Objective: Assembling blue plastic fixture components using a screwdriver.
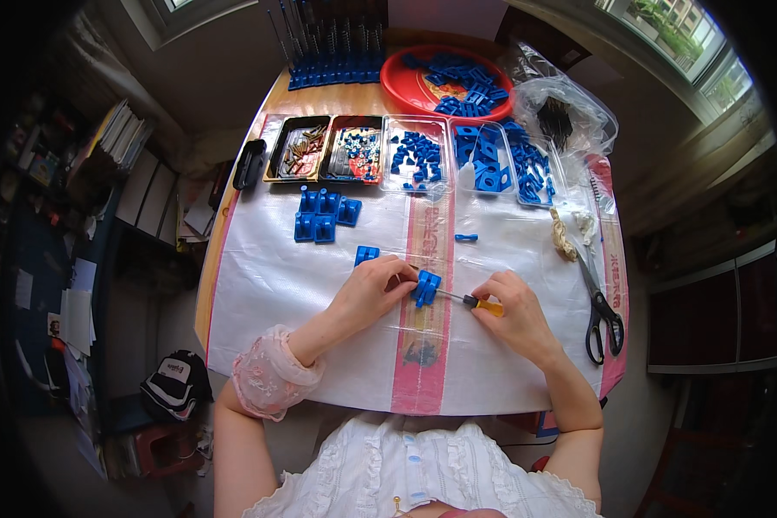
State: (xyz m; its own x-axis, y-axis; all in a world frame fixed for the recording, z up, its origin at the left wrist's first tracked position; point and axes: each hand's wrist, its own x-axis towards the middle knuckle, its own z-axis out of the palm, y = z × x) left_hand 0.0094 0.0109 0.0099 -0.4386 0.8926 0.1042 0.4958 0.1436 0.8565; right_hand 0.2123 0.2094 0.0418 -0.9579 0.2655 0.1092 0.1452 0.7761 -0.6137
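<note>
Between my hands is a blue plastic part (426, 290), its left side pinched by the fingers of my left hand (378, 285). My right hand (511, 309) grips a screwdriver (483, 305) by its yellow and black handle, and the metal shaft reaches left to the blue part. Whether the tip sits in a screw is too small to tell. Another blue part (367, 254) lies just beyond my left hand. Farther off stands a cluster of similar blue assemblies (323, 214). One small blue piece (465, 237) lies alone beyond my right hand.
Along the back stand a tray of screws (274, 164), a tray of small nuts (354, 177) and clear trays of blue pieces (416, 164). Behind them are a red basin (393, 97) and a blue rack with upright rods (337, 73). Black-handled scissors (604, 328) lie at right.
</note>
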